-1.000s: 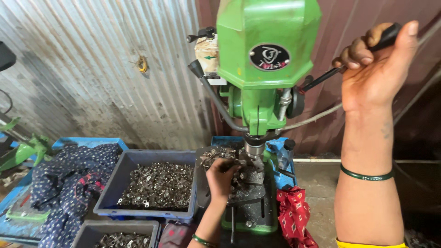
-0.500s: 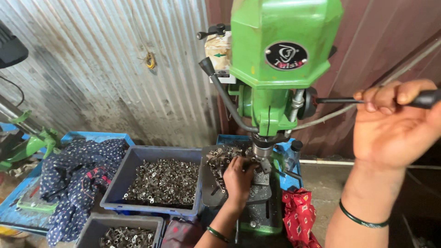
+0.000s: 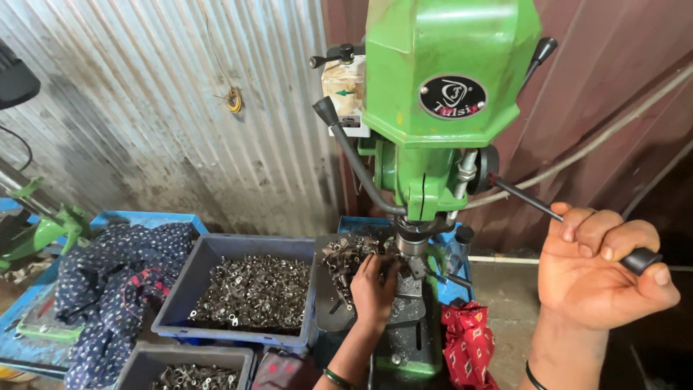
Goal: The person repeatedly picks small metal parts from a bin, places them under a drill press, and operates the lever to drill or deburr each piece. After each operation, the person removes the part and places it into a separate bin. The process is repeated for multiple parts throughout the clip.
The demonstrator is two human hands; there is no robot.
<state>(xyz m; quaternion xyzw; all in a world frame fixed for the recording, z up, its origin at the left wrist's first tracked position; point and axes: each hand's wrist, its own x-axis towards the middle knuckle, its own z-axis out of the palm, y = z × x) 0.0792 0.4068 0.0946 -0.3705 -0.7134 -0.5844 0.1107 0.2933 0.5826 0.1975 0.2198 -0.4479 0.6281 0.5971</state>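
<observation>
The tall green metal drill press [image 3: 447, 108] is standing against the corrugated metal wall [image 3: 144, 108], with the grey plastic bin of small metal parts [image 3: 249, 289] sitting to its left, the dark blue patterned cloth [image 3: 108, 282] lying further left, and the red patterned cloth [image 3: 469, 343] lying at its base on the right

Green machine, blue bins, patterned cloths

The drill press [image 3: 447, 108] was green; the bin [image 3: 195, 289] blue-grey; left cloth [image 3: 108, 282] navy, dotted; right cloth [image 3: 469, 343] red, patterned.

Black oval badge [image 3: 452, 97] with red rim on the green drill head, pale paper label [image 3: 345, 87] at its left side
</observation>
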